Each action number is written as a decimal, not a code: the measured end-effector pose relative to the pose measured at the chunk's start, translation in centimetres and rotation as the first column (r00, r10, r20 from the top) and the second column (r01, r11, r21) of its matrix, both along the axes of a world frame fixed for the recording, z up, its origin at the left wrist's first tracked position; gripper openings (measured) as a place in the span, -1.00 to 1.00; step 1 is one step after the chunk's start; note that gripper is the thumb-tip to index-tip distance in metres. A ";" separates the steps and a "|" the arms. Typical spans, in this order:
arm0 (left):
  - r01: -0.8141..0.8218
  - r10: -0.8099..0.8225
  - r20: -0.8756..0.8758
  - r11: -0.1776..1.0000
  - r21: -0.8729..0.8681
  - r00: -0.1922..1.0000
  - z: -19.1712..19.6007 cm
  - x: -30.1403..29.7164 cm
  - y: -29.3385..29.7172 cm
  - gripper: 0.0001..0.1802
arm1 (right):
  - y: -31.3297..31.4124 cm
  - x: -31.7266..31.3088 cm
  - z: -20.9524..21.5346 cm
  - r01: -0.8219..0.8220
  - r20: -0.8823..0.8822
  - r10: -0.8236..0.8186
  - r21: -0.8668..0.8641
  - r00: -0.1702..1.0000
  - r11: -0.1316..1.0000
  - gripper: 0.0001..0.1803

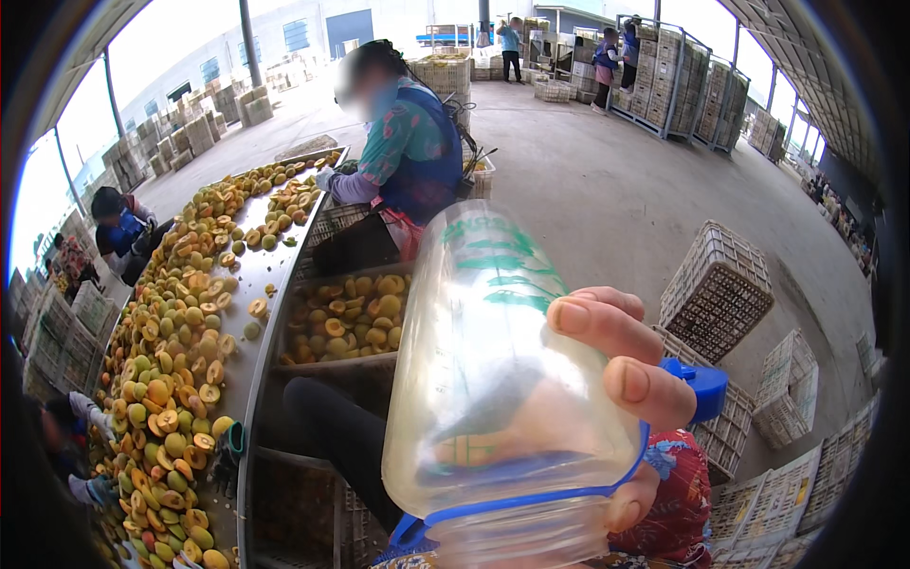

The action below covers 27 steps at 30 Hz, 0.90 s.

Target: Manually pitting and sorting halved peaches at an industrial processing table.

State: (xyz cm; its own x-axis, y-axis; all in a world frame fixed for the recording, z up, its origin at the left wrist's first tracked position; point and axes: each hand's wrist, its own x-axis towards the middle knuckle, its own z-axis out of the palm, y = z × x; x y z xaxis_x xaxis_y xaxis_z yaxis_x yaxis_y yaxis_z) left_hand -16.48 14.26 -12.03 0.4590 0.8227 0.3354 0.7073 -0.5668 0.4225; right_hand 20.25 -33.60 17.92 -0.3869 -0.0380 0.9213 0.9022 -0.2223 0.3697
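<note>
My right hand (621, 365) holds a clear plastic bottle (493, 379), tilted bottom up close in front of the camera. The fingers wrap its right side and the thumb sits near the blue collar (531, 498) at its neck. A blue cap (701, 389) hangs open behind the fingers. The bottle looks nearly empty. A floral sleeve (673, 503) shows below the hand. My left hand is not visible.
A long metal sorting table (248, 370) with several halved and whole yellow-orange fruits runs along the left. A crate of fruit halves (346, 318) stands beside it. A person in a blue apron (412, 152) works at the far end. White plastic crates (720, 284) are stacked at right.
</note>
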 end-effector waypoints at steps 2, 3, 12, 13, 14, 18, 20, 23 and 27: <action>0.006 -0.006 0.004 1.000 0.005 1.000 -0.3 -0.1 0.3 -0.72 | 0.2 0.1 0.1 0.005 0.004 -0.005 -0.002 1.000 1.000 -0.51; 0.011 -0.011 0.008 1.000 0.010 1.000 -0.4 -0.2 0.4 -0.72 | 0.5 -0.2 -0.2 0.007 0.006 -0.007 -0.003 1.000 1.000 -0.51; 0.047 -0.046 0.015 0.999 -0.014 0.999 0.0 0.2 0.2 -0.71 | 0.6 0.5 0.6 0.029 0.030 -0.029 -0.013 0.999 0.999 -0.50; 0.041 -0.041 0.014 0.999 -0.013 0.999 0.1 0.1 0.1 -0.71 | 0.9 0.4 0.4 0.026 0.030 -0.025 -0.014 0.999 1.000 -0.50; 0.040 -0.040 -0.001 0.999 -0.007 0.999 0.2 0.0 0.0 -0.71 | 1.3 0.5 0.3 0.023 0.031 -0.022 -0.014 0.999 1.000 -0.49; 0.027 -0.026 -0.048 0.999 0.031 0.998 0.1 -0.6 -0.1 -0.72 | 0.2 -1.0 -1.0 0.012 0.034 -0.011 -0.018 0.999 1.000 -0.49; 0.045 -0.044 -0.043 0.998 0.039 0.998 -0.3 -0.3 0.3 -0.72 | 0.0 -1.2 -0.8 0.027 0.038 -0.026 -0.022 0.999 0.999 -0.49; 0.050 -0.048 -0.042 0.998 0.044 0.998 -0.4 -0.2 0.4 -0.72 | 0.2 -1.1 -0.8 0.025 0.037 -0.025 -0.014 0.999 1.000 -0.47; 0.004 -0.001 -0.070 0.999 0.047 0.998 -0.6 -0.8 0.5 -0.71 | 0.6 -1.0 -1.0 0.011 0.027 -0.011 -0.003 1.000 1.000 -0.44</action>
State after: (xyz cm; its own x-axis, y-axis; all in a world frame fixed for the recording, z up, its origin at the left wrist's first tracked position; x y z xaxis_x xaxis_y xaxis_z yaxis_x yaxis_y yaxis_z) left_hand -17.26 14.80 -12.66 0.4851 0.8055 0.3404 0.7327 -0.5869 0.3446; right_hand 19.21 -32.95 16.95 -0.4122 -0.0309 0.9106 0.8893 -0.2311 0.3947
